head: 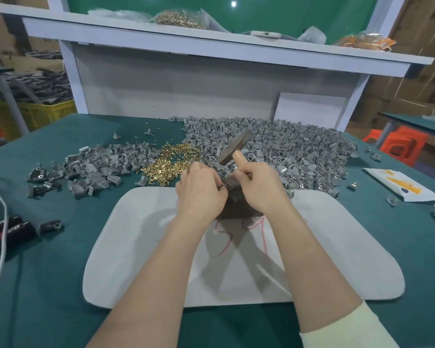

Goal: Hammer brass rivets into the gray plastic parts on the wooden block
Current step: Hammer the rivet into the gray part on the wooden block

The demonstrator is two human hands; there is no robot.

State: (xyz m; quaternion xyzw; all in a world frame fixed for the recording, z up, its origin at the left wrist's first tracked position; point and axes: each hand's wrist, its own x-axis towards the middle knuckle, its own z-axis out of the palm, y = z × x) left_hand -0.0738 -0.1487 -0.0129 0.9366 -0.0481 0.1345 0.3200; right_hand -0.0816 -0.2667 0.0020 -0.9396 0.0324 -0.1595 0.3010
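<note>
- Bench (60, 259): work surface under a dark green cover; it carries every item below except the shelf stock.
- White flat mat with rounded corners (136, 247): lies at the near middle of the bench, with red scrawl on its centre.
- Dark brown wooden block (239, 208): stands on the far edge of the mat, between the two hands and largely covered by them.
- Left hand (199, 192): fingers curled at the far end of the block, pinching a small gray plastic part (224, 186) that is mostly hidden.
- Right hand (259, 187): wrapped round the pale wooden handle of the hammer, thumb laid up along it.
- Hammer with dark metal head (234, 149): head raised above the block, tilted and blurred.
- Loose brass rivets (171, 162): golden heap just beyond the left hand.
- Gray plastic parts (286, 144): large heap across the far right of the bench; a smaller heap (98, 169) lies left of the rivets.
- White packet with orange print (402, 187): near the right edge.
- White cord (0, 222): along the left edge.
- Pale shelf (211, 49): above the far edge, holding a clear bag of rivets (178, 20) and a white phone (265, 34).
</note>
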